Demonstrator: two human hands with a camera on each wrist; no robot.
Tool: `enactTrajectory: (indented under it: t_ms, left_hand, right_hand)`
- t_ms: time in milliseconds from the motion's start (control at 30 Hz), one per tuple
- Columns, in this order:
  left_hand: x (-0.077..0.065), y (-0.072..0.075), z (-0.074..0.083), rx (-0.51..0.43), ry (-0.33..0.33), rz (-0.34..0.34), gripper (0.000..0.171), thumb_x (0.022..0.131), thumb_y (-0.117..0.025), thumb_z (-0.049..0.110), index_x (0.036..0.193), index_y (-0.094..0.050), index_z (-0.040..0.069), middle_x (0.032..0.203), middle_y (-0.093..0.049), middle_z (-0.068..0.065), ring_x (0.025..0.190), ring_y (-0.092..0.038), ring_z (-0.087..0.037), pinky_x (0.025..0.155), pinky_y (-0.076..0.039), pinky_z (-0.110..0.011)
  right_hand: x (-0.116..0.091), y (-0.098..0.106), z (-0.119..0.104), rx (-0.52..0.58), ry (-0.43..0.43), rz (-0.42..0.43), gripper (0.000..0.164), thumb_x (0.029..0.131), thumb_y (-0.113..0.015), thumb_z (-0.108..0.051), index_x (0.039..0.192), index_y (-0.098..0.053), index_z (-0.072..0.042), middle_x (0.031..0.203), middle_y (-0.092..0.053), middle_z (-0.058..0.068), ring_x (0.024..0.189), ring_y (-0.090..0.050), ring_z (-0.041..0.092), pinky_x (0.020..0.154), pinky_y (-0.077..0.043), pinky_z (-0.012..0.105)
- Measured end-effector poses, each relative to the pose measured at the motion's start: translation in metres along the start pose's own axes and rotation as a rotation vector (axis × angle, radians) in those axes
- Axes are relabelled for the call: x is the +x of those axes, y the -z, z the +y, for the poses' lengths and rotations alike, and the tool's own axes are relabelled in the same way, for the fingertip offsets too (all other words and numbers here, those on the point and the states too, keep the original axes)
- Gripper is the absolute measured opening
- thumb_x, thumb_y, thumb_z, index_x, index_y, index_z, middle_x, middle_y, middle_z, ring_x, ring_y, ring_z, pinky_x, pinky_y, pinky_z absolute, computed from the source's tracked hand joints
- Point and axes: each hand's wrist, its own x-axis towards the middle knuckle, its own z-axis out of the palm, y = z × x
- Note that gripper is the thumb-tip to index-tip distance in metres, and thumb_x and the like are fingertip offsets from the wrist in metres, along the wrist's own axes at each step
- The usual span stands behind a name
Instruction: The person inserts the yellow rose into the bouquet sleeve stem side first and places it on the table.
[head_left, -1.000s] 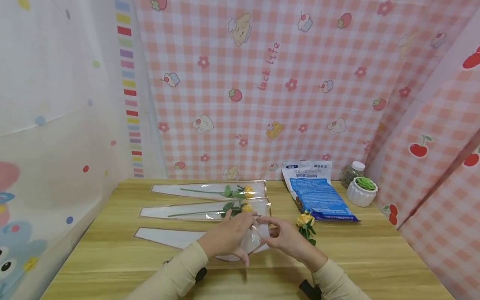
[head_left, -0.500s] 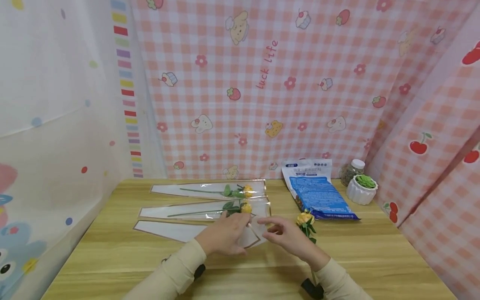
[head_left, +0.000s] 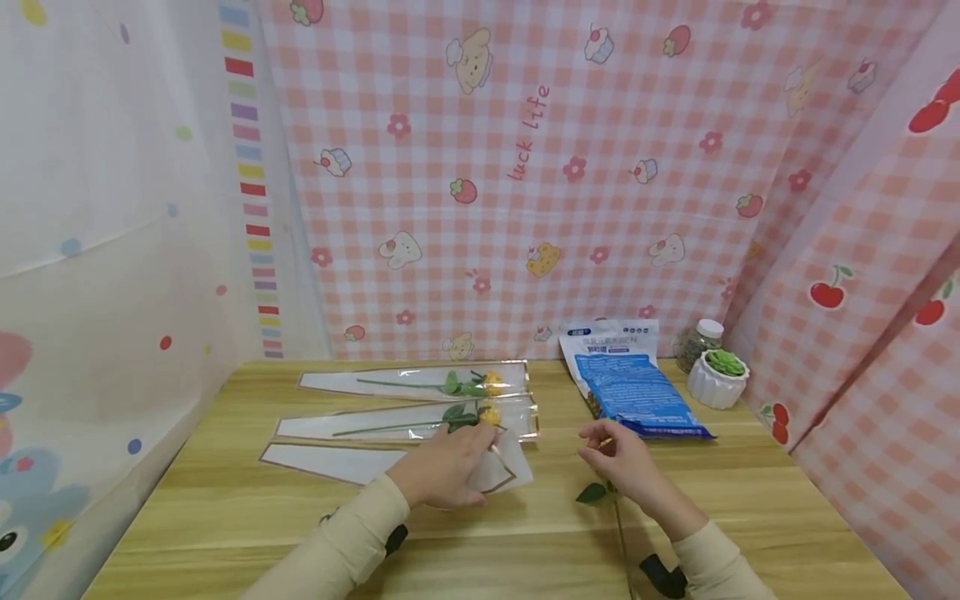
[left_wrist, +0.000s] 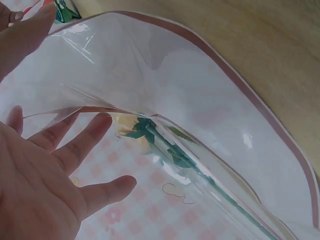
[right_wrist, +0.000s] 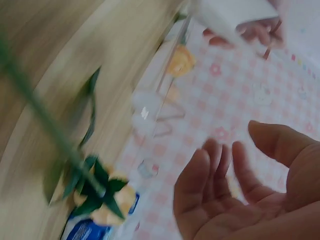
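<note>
My left hand [head_left: 444, 468] holds up the mouth end of the nearest flower sleeve [head_left: 322, 461], white with a brown border. In the left wrist view its fingers [left_wrist: 90, 137] spread along the sleeve's film edge, the thumb on the other side. My right hand [head_left: 624, 460] is over a loose yellow rose, its fingers loosely bent and holding nothing. That rose shows its bloom [right_wrist: 112, 202] in the right wrist view. Its stem [head_left: 620, 533] runs toward the table's front, while the hand mostly covers the bloom in the head view.
Behind lie two more sleeves, each with a yellow rose [head_left: 489, 417] inside; the farther sleeve [head_left: 322, 380] is near the back edge. A blue and white pouch [head_left: 637, 387], a lidded jar [head_left: 701, 343] and a white succulent pot [head_left: 717, 383] stand at the back right.
My right hand has left the sleeve's mouth and moved right, over the loose rose. The left hand stays at the sleeve, whose mouth end has shifted slightly left.
</note>
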Motion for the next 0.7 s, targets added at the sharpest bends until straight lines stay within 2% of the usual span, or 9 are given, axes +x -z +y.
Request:
enactTrajectory:
  t_ms: [267,467,600,700]
  left_hand:
    - [0.0,0.003,0.0,-0.023,0.015,-0.022,0.08,0.079,-0.086,0.043,0.138,-0.038,0.018,0.123,-0.058,0.0,0.12,-0.057,-0.017,0.1,-0.047,-0.059]
    - [0.0,0.007,-0.004,-0.063,0.029,-0.025,0.073,0.08,-0.087,0.037,0.133,-0.04,0.017,0.121,-0.058,0.0,0.112,-0.057,-0.014,0.095,-0.051,-0.053]
    - [-0.001,0.008,-0.007,-0.032,0.021,-0.017,0.07,0.079,-0.087,0.038,0.127,-0.041,0.017,0.114,-0.057,0.003,0.108,-0.058,-0.013,0.091,-0.053,-0.051]
    - [-0.001,0.007,-0.009,-0.024,0.018,-0.016,0.067,0.08,-0.086,0.039,0.125,-0.041,0.016,0.115,-0.057,0.003,0.109,-0.058,-0.013,0.092,-0.053,-0.053]
  right_hand:
    - [-0.01,0.014,0.015,0.028,-0.15,-0.009,0.027,0.1,-0.061,-0.008,0.118,-0.049,0.007,0.093,-0.044,0.01,0.079,-0.044,0.021,0.063,-0.04,0.032]
    - [-0.02,0.024,0.027,0.066,-0.279,-0.034,0.031,0.105,-0.053,-0.014,0.125,-0.051,0.01,0.097,-0.056,0.016,0.07,-0.053,0.023,0.058,-0.049,0.037]
    - [-0.024,0.025,0.037,0.085,-0.299,-0.063,0.038,0.105,-0.05,-0.014,0.13,-0.049,0.015,0.093,-0.06,0.017,0.068,-0.057,0.022,0.056,-0.052,0.036]
    - [-0.028,0.022,0.043,0.14,-0.325,-0.107,0.042,0.105,-0.049,-0.013,0.136,-0.044,0.016,0.099,-0.057,0.018,0.069,-0.057,0.02,0.055,-0.051,0.034]
